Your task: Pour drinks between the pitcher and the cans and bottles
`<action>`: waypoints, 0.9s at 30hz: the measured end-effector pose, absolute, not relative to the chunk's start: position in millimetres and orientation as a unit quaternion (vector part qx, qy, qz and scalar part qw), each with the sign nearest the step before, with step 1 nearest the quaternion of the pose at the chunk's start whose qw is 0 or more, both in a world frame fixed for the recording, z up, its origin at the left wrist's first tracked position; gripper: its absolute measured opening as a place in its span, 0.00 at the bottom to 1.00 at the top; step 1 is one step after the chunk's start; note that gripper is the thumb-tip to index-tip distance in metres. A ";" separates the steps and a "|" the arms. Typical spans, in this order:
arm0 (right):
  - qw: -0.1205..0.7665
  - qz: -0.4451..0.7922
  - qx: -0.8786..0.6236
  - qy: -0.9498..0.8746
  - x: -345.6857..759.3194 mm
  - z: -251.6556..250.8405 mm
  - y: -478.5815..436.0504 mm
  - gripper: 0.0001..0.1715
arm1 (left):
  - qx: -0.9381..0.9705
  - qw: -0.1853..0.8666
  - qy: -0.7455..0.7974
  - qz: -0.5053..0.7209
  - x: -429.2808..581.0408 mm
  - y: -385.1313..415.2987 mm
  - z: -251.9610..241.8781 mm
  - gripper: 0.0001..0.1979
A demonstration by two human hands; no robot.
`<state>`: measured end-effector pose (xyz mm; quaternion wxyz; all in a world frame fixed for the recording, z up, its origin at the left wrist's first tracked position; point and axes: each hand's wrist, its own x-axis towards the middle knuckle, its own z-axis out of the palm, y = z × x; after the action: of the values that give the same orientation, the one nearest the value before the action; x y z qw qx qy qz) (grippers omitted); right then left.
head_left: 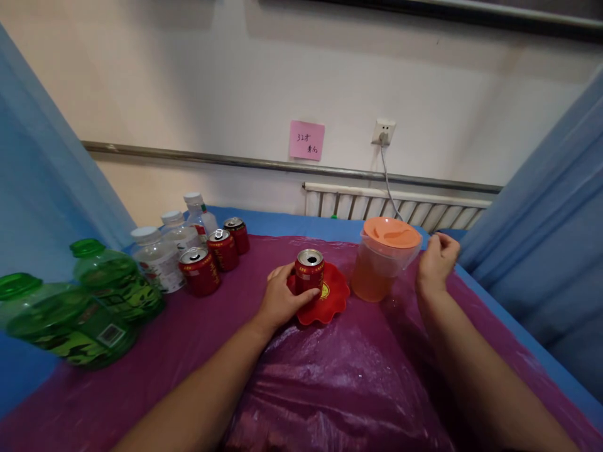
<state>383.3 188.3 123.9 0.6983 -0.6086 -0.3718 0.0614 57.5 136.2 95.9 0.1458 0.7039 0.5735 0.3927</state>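
My left hand point(280, 296) is wrapped around a red drink can point(309, 274). The can is upright, its top opened, over a red scalloped plate point(325, 311) with a yellow mark in its middle. I cannot tell whether the can's base touches the plate. To the right stands a clear plastic pitcher point(372, 276) with an orange lid and amber liquid inside. Just right of the pitcher's handle, my right hand point(439, 258) is raised with its fingers curled together. What those fingers hold, if anything, is hidden.
On the left stand several red cans point(200, 273), several clear bottles with white caps point(160, 267) and two big green bottles point(89, 326). Wrinkled purple plastic sheeting point(330, 389) covers the blue table. Blue curtains point(541, 201) hang at both sides; a radiator point(348, 204) is behind.
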 end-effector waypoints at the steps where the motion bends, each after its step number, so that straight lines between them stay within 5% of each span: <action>1: 0.714 0.030 -0.593 -0.370 375.1 124.7 175.7 0.19 | 0.704 0.146 0.574 0.392 57.8 136.0 96.0 0.32; 4: 0.730 -0.008 -0.491 -0.475 335.9 124.6 135.6 0.19 | 0.703 0.152 0.574 0.391 58.3 135.3 95.3 0.33; 6: 0.666 0.077 -0.456 -0.585 302.9 121.8 114.5 0.20 | 0.708 0.154 0.565 0.394 58.5 134.8 93.4 0.34; 13: 0.485 0.238 -0.528 -0.655 225.7 105.0 111.0 0.46 | 0.741 0.124 0.521 0.405 58.5 134.4 81.9 0.30; 19: 0.484 0.287 -0.537 -0.628 214.7 100.6 125.5 0.36 | 0.750 0.122 0.511 0.402 59.0 137.2 83.5 0.27; 24: 0.529 0.276 -0.539 -0.595 226.3 107.5 119.6 0.37 | 0.764 0.153 0.478 0.406 54.3 142.9 85.8 0.37; 27: 0.560 0.275 -0.524 -0.580 245.2 117.0 104.0 0.37 | 0.763 0.156 0.467 0.418 50.8 146.4 86.7 0.32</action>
<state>245.2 104.0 117.0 0.5601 -0.5236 -0.5802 0.2747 50.8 146.4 86.7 0.1556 0.7633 0.4670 0.4184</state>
